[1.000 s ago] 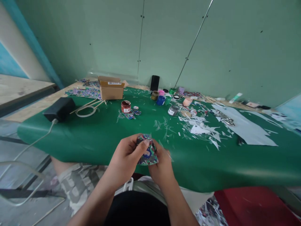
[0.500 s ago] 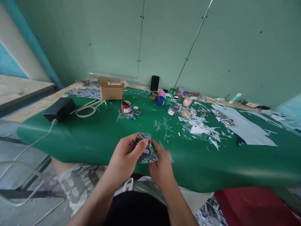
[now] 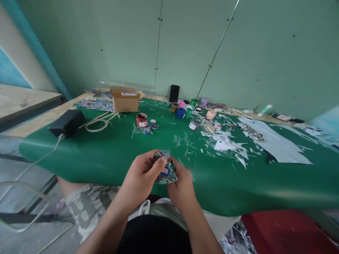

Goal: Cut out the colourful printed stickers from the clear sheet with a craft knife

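My left hand is closed on a small patterned sheet, its thumb pressed flat on the face. The sheet is glossy and multicoloured, with a dark blue round spot and a curved lower edge. My right hand grips the sheet's right edge, and most of its fingers are hidden behind it. A thin clear sliver sticks out beside the right hand. Both hands are above the front edge of the green-covered table, close to my lap.
Ahead stand an open red paint jar, a blue jar, a grey jar and a cardboard box. White scraps, scissors and a white sheet lie right. A black adapter sits left, a red container lower right.
My left thumb and the patterned sheet have shifted very slightly. Both hands keep hold of it, and everything on the table stays put.
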Demonstrator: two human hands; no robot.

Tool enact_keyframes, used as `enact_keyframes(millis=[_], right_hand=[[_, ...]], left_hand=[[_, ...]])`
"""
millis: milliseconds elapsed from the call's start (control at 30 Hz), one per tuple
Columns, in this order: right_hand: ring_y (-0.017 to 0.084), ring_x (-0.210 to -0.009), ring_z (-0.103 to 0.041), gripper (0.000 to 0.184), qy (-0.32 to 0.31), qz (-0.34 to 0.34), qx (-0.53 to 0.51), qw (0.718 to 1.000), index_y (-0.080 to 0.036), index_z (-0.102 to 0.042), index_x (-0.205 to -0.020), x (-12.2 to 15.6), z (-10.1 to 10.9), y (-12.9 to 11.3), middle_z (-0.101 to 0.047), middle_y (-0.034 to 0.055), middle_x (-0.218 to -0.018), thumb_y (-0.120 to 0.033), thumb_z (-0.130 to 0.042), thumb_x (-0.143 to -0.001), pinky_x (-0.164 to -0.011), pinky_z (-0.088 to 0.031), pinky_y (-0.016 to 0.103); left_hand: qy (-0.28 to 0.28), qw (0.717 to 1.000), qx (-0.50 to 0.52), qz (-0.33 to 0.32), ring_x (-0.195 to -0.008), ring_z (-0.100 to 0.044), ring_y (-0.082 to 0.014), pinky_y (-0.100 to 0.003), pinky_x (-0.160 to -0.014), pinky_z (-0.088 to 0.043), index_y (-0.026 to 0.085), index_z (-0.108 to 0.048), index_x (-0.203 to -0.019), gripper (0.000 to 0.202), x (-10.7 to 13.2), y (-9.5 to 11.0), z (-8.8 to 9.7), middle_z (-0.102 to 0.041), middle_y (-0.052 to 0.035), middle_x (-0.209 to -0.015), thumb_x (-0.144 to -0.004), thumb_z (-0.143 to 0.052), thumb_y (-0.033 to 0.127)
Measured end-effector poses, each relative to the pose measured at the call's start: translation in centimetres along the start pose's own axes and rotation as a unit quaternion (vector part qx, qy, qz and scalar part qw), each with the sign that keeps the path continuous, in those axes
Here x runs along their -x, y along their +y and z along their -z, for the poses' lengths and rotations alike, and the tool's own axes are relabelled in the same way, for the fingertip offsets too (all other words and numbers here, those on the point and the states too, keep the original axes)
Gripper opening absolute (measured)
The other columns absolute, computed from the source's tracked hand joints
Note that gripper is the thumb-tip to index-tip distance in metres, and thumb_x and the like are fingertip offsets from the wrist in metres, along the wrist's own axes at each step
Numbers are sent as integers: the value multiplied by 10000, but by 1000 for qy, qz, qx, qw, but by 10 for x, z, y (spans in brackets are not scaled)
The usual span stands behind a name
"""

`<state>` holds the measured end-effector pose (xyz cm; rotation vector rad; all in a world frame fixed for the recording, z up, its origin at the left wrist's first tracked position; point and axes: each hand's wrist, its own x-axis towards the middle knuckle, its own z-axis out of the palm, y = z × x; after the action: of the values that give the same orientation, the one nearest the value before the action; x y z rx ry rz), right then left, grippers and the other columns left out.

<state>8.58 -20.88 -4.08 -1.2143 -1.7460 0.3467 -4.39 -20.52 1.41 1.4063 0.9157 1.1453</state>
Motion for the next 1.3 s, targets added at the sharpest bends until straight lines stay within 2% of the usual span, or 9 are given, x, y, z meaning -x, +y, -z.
enact_keyframes(millis=[100,167,300,433,600,733,933,1200,1300], right_hand=[[227,-761,-699,430,-29,17,12,999,-207,-600,-1148,0,3,5,-734,46,-863,-116,-456,-754,-639,-495,279],[226,-746,-697,432,-36,19,12,999,-207,-594,-1154,-1,4,5,-732,43,-840,-118,-462,-752,-620,-486,273],[215,-643,-670,272,4,9,9,1000,-216,-608,-1005,-2,2,-4,-688,24,-697,-162,-452,-789,-539,-442,257],[179,-526,-628,152,61,-10,6,998,-219,-589,-900,-4,-2,-14,-648,-4,-602,-217,-447,-847,-489,-416,234],[156,-541,-649,130,55,-15,-1,998,-215,-583,-891,-5,-3,-15,-671,-8,-627,-233,-455,-873,-487,-420,205],[144,-483,-613,119,60,-7,-25,998,-221,-575,-840,-5,0,-16,-644,-24,-576,-235,-458,-858,-478,-410,207],[144,-498,-631,106,60,-9,-29,998,-223,-570,-854,-5,1,-18,-665,-23,-600,-234,-466,-868,-464,-408,199],[146,-501,-615,100,76,22,3,997,-217,-560,-844,-7,1,-13,-648,-20,-604,-241,-463,-852,-487,-399,215],[160,-505,-593,173,76,-32,14,997,-211,-592,-841,-14,-1,-6,-633,-3,-601,-296,-443,-864,-489,-377,237]], left_hand=[[-12,1000,-12,0,-563,-338,-97,-224,-510,-291,177,-484,-670,308,0,1,1,-399,38,-615,-894,-527,383],[-22,999,-29,3,-567,-333,-97,-226,-508,-279,177,-480,-673,310,0,1,3,-387,40,-617,-902,-521,381],[-33,999,-41,9,-562,-313,-96,-227,-497,-254,178,-464,-662,321,0,2,3,-359,45,-615,-903,-521,383],[-21,1000,10,8,-555,-331,-92,-217,-499,-277,172,-479,-644,322,-1,1,-3,-385,40,-601,-875,-557,383],[11,994,103,29,-566,-370,-88,-204,-527,-331,154,-515,-617,317,-1,0,-12,-435,28,-599,-799,-636,384],[25,991,125,38,-560,-376,-85,-200,-522,-334,146,-528,-595,309,-1,2,-14,-452,23,-587,-759,-666,370],[8,996,85,25,-552,-355,-79,-195,-510,-316,143,-528,-605,311,0,3,-12,-429,33,-579,-800,-629,364],[-32,993,101,45,-550,-380,-69,-186,-518,-330,131,-566,-628,285,0,3,-11,-485,20,-601,-800,-654,341],[-67,990,105,65,-528,-363,-63,-180,-495,-334,134,-551,-620,316,0,4,-10,-469,27,-580,-781,-674,376]])
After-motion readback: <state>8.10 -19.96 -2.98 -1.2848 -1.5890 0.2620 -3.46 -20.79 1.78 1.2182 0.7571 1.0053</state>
